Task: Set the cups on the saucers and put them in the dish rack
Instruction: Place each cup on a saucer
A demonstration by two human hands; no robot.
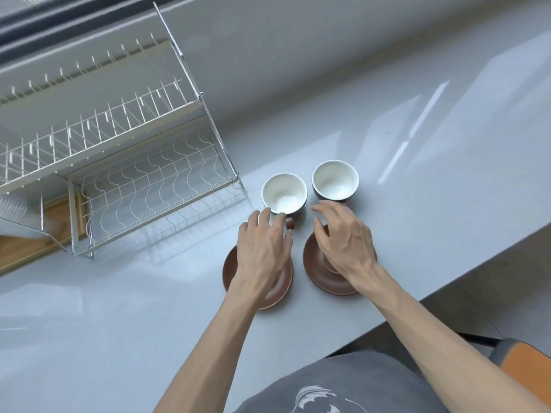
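Both hands reach out empty, fingers loosely spread: left hand [262,242] touching the left cup [284,193], right hand [343,234] nearing the right cup [335,180], saucers [316,269] waiting beneath, dish rack [155,186] far left.

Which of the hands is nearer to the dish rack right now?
Left. The left hand is at the left cup, just right of the dish rack. The right hand is farther right, by the right cup.
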